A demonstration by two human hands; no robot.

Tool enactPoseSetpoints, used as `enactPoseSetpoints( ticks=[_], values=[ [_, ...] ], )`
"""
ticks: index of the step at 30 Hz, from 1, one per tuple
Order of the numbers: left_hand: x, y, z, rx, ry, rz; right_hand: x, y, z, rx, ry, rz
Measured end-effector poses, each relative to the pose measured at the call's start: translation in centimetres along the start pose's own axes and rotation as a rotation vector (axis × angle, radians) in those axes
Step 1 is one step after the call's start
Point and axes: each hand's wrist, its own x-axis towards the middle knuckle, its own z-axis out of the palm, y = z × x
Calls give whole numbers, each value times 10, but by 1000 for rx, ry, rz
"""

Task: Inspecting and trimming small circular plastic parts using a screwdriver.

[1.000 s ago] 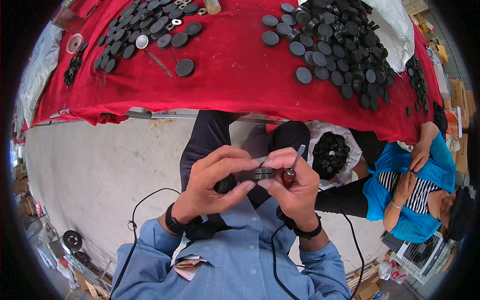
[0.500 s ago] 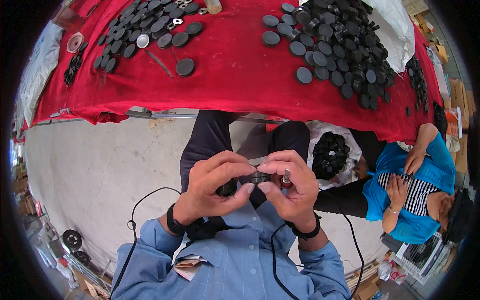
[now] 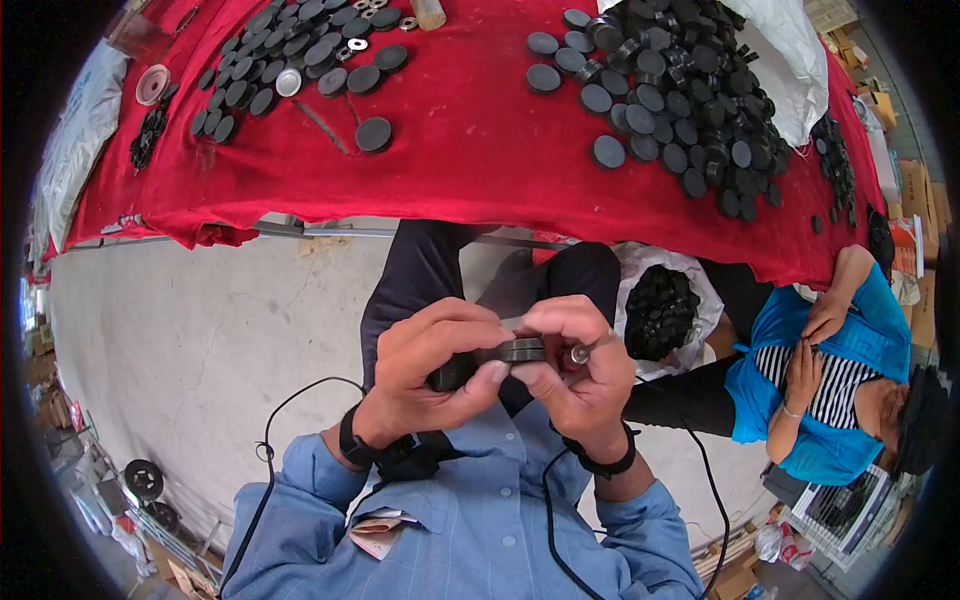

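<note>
- Head view: bare concrete floor (image 3: pixel 200 350) is seen to the left of the hands; the red-draped table (image 3: pixel 470 150) edge lies well ahead.
- A black disc (image 3: pixel 522 350) is pinched between the left hand (image 3: pixel 435 365) and right hand (image 3: pixel 580 375), above the lap; its flat faces are turned up and down, long axis left-right.
- A small metal-tipped tool (image 3: pixel 580 354) is gripped in the right hand.

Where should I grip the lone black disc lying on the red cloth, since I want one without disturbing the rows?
Pinch the lone black disc across its rim, coming from above: it lies flat on the red cloth, with bare cloth around it.
</note>
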Motion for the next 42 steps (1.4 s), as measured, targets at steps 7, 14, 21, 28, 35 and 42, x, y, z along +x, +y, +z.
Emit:
enactPoseSetpoints(
  ticks=[7,14,21,28,35,42],
  values=[
    [-2,-1,-1,-76,24,19,0,9,0,20,-8,-67],
    [-4,-5,-2,7,-55,31,-2,3,-2,38,11,-45],
    [-2,0,-4,27,-18,42,-1,6,-5,-62,-32,-81],
    [-3,1,-4,44,-34,52,-2,3,-6,-121,-53,-105],
    [-3,-1,0,-78,-5,-49,-1,-1,-3,-152,-33,-69],
    [-8,1,4,-375,79,-269,-2,7,6,29,55,-13]
  ],
)
